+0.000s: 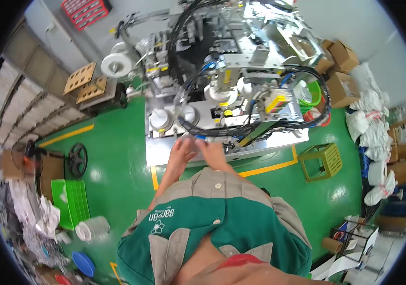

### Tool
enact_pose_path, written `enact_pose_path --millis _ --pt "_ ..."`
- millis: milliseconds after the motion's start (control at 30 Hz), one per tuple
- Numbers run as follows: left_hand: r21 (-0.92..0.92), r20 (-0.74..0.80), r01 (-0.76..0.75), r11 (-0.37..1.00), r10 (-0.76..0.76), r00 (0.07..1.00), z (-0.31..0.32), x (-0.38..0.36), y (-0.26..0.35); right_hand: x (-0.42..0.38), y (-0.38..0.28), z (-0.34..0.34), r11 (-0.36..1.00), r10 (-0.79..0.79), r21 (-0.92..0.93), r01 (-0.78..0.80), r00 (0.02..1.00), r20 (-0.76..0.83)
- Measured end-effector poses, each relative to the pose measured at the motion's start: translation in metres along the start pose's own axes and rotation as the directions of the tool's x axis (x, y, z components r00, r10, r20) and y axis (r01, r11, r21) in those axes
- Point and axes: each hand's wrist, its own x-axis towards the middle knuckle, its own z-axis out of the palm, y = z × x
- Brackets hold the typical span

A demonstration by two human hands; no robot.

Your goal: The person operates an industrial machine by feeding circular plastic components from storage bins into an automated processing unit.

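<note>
At the front edge of a silver machine, my left hand has its fingers bent inward, palm turned partly toward the other hand. Close beside it, my right hand points its fingers up and left. Between the fingertips there seems to be a small pale, see-through piece, too blurred to name. Just beyond the hands are two round metal knobs, a left one and a right one. Thick black cables loop over the machine front, right above my right hand.
A green plastic stool stands on the floor to the right. Cardboard boxes and white bags line the right wall. To the left are a white reel, a green crate and a clear jar.
</note>
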Motion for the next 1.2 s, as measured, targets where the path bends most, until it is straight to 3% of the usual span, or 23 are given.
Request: enact_pose_path --millis 33,67,100,167,333,433,533,567,600,633,667,733,867,933,1000,1100,1200 --pt "0.237 0.014 -0.059 0.970 0.057 0.998 -0.010 0.003 -0.001 0.003 0.017 0.003 0.987 0.095 0.122 -0.102 0.994 0.057" --pt "0.331 -0.001 -0.058 0.942 0.062 0.998 -0.023 0.007 -0.003 0.006 0.014 -0.003 0.897 0.193 0.378 -0.230 0.972 0.133" --pt "0.287 0.013 -0.051 0.957 0.050 0.999 -0.022 0.003 0.002 0.009 0.022 0.000 0.774 0.322 0.462 -0.433 0.897 0.302" --pt "0.236 0.010 -0.039 0.971 0.038 0.999 -0.017 0.000 0.008 0.009 0.025 0.004 0.475 0.324 0.693 -0.542 0.840 0.435" --pt "0.069 0.051 0.063 0.996 -0.066 0.997 -0.041 0.012 -0.012 0.007 0.043 0.012 0.279 0.216 0.729 -0.625 0.781 0.586" --pt "0.032 -0.004 0.149 0.988 -0.149 0.989 -0.047 0.014 -0.023 0.004 0.040 0.013 0.314 0.195 0.710 -0.630 0.775 0.602" --pt "0.240 -0.097 0.189 0.952 -0.170 0.981 -0.070 0.030 -0.019 0.005 0.033 0.018 0.468 0.222 0.615 -0.635 0.758 0.614" --pt "0.301 -0.139 0.118 0.946 -0.079 0.987 -0.069 0.030 0.009 0.007 0.030 0.020 0.543 0.243 0.578 -0.609 0.773 0.585" --pt "0.319 -0.142 -0.096 0.943 0.148 0.979 -0.086 0.048 0.026 0.008 0.030 0.020 0.584 0.259 0.547 -0.600 0.776 0.575" --pt "0.307 -0.243 -0.135 0.942 0.215 0.946 -0.089 0.057 0.060 0.012 0.028 0.018 0.620 0.250 0.535 -0.573 0.791 0.558" --pt "0.405 -0.217 -0.243 0.882 0.350 0.911 -0.105 0.072 0.087 0.013 0.025 0.015 0.653 0.245 0.521 -0.550 0.804 0.542" --pt "0.233 -0.223 -0.423 0.876 0.472 0.853 -0.088 0.077 0.141 0.014 0.025 0.016 0.627 0.196 0.543 -0.559 0.788 0.584" --pt "0.201 -0.203 -0.365 0.909 0.403 0.893 -0.077 0.095 0.176 0.010 0.025 0.028 0.682 0.086 0.542 -0.490 0.791 0.606" --pt "0.210 -0.245 -0.299 0.931 0.346 0.906 -0.080 0.104 0.177 0.009 0.025 0.027 0.688 0.098 0.538 -0.487 0.797 0.596" --pt "0.175 -0.168 -0.254 0.951 0.283 0.944 -0.089 0.109 0.177 0.011 0.030 0.027 0.671 0.118 0.551 -0.495 0.806 0.580" --pt "0.102 -0.171 -0.268 0.958 0.282 0.944 -0.092 0.107 0.177 0.012 0.031 0.025 0.670 0.131 0.584 -0.458 0.847 0.515" --pt "0.185 0.036 -0.355 0.916 0.355 0.934 -0.073 0.072 0.174 0.030 0.011 0.020 0.781 0.106 0.513 -0.355 0.886 0.451"
